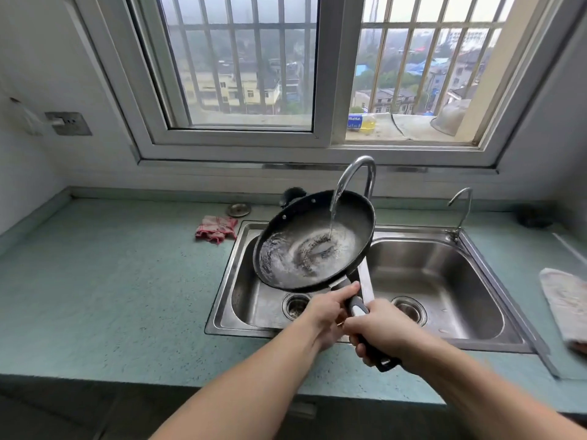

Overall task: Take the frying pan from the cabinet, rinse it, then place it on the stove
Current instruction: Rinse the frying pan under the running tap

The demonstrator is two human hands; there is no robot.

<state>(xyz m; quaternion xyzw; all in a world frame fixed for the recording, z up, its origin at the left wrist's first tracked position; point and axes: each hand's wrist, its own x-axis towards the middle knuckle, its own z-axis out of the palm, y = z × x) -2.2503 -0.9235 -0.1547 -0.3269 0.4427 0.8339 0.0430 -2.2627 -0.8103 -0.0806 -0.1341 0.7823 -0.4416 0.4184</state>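
Both hands are wrapped tight round the handle [359, 308]. The right hand [384, 331] is at its near end and the left hand [327, 312] is closer to the frying pan [305, 249]. The frying pan is held tilted over the left bowl [251, 300] of the sink [222, 296], under the tap [355, 173]. Water [333, 214] runs into it and swirls around, so I think this is the rinsing step. Next the water must be tipped out, then the pan carried to the stove, which is out of sight. The right bowl [438, 281] shows only its drain. A red cloth [216, 228] lies on the counter [111, 281] by the sink's far left corner.

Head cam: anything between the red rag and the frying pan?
Nothing loose. In the head view, only a strip of countertop and the sink's rim separate red rag and frying pan.
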